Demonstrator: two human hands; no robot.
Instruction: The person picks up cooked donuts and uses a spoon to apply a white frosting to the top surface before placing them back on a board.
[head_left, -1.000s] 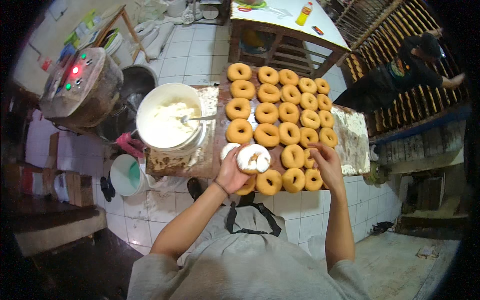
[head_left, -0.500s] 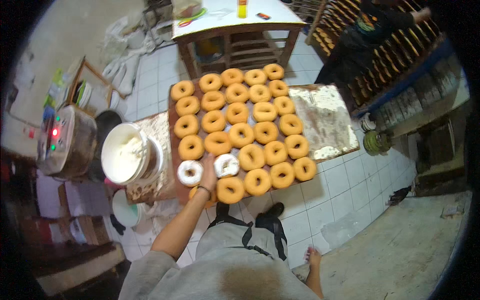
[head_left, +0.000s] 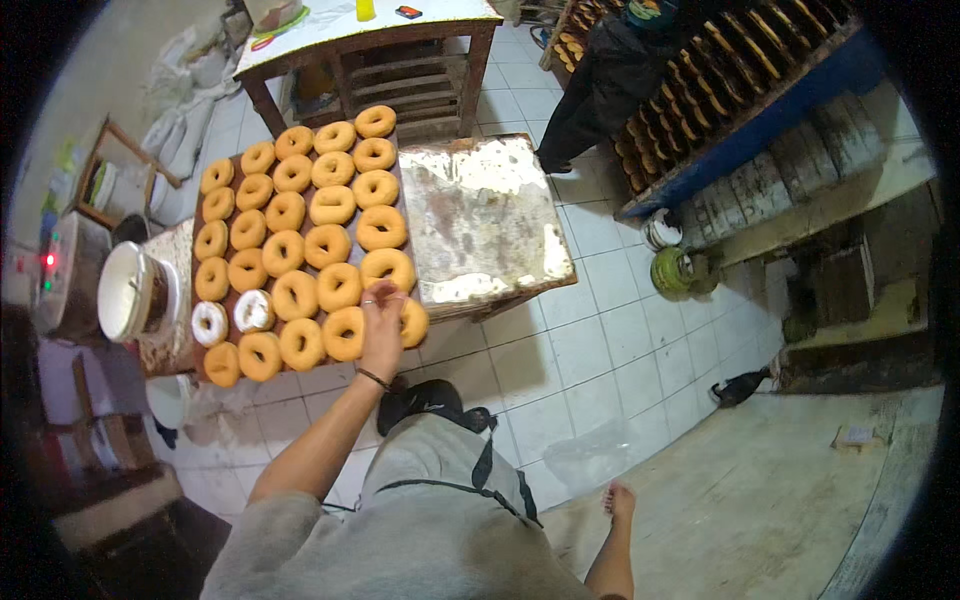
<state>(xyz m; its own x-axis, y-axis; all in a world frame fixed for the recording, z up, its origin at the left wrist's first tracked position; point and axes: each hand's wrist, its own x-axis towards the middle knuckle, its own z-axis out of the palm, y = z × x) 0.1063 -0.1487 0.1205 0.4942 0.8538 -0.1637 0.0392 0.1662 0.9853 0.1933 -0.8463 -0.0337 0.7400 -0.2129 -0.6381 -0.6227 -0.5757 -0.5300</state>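
Note:
Rows of golden ring doughnuts (head_left: pixel 285 210) cover a brown board on a low table. Two white-coated doughnuts, one (head_left: pixel 209 323) at the left edge and another (head_left: pixel 254 311) beside it, lie in the second row from me. My left hand (head_left: pixel 382 330) is over the near right corner of the batch. Its loosely bent fingers hide part of the last doughnut (head_left: pixel 413 322) in the front row; nothing shows in them, and whether they touch it is unclear. Off to the right, my right hand (head_left: pixel 619 498) hangs low over the floor, fingers loosely curled and holding nothing visible.
A white bucket (head_left: pixel 125 290) stands left of the board. The table's flour-dusted right part (head_left: pixel 470 215) is bare wood. Beyond are a white-topped table (head_left: pixel 340 25) and a person in dark clothes (head_left: pixel 615 70) by racks of baked goods (head_left: pixel 720 80). A green gas cylinder (head_left: pixel 672 272) sits on the floor.
My left hand has left the white-coated doughnuts and moved right to the near right corner. My view has turned right, so the table appears farther left. The right hand stays low, fingers curled.

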